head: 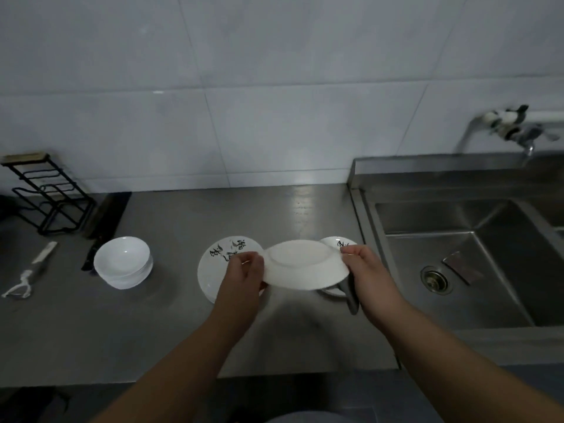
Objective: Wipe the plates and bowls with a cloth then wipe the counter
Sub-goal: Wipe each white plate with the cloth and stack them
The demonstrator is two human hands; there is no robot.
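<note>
counter (171, 315): plate is held just above it, mid-front.
plate (305, 265): underside up; I judge it stiff, light, glazed-slick and breakable. Hold by opposite rims.
left hand (244, 271): fingers pinching left rim.
right hand (364, 267): pinching right rim, grey cloth (351, 297) tucked under.

The light was dim and greyish; a pale glare lay on the steel counter (300, 206), the faucet (512, 125) blurred, edges bowed.
</note>
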